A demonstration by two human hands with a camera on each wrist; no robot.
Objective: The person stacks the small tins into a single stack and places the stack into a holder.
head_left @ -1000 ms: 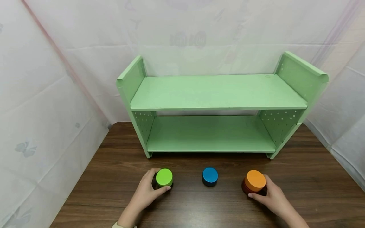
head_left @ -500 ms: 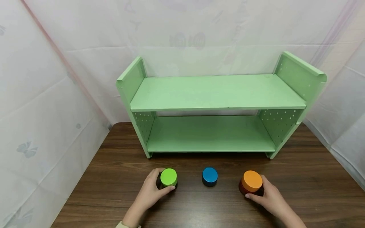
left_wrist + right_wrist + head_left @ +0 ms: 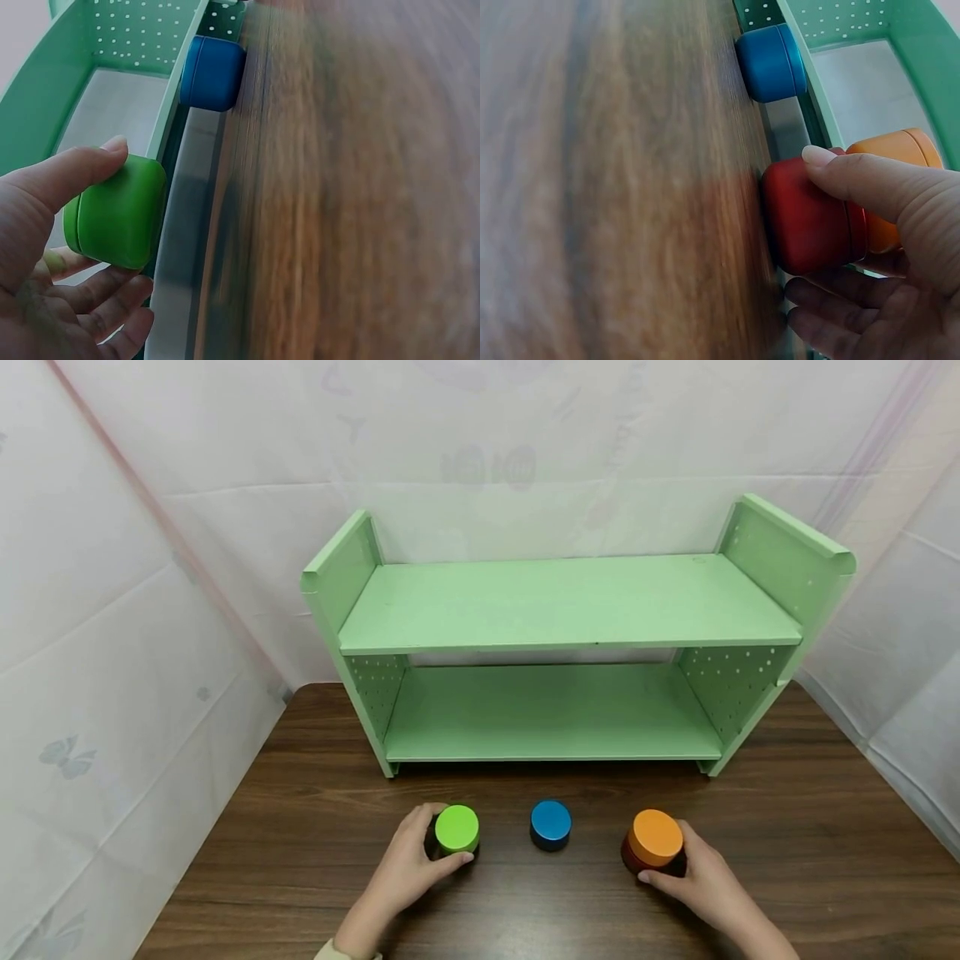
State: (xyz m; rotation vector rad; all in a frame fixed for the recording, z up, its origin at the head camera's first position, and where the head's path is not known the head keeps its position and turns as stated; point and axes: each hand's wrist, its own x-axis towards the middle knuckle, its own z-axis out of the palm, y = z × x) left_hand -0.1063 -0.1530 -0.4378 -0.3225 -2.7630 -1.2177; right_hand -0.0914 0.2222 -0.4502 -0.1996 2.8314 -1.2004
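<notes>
My left hand [image 3: 408,870] holds a small round green tin [image 3: 457,828] between thumb and fingers; in the left wrist view the tin's base hangs a little off the tabletop. To its right stands a blue tin [image 3: 551,823], apart from both hands. With thumb and fingers, my right hand [image 3: 703,881] grips a red tin [image 3: 810,217] low down near the wood. An orange tin [image 3: 656,835] sits on top of the red one and hides most of it in the head view. The fingers behind both held tins are partly hidden.
Behind the tins stands a light green two-level shelf [image 3: 555,702] with perforated side panels. It rests on a dark wooden table [image 3: 525,902]. White patterned cloth [image 3: 187,652] hangs behind and at both sides.
My left hand has moved right with the green tin, closer to the blue one. My right hand has slid left with the red and orange stack. The blue tin has stayed in place.
</notes>
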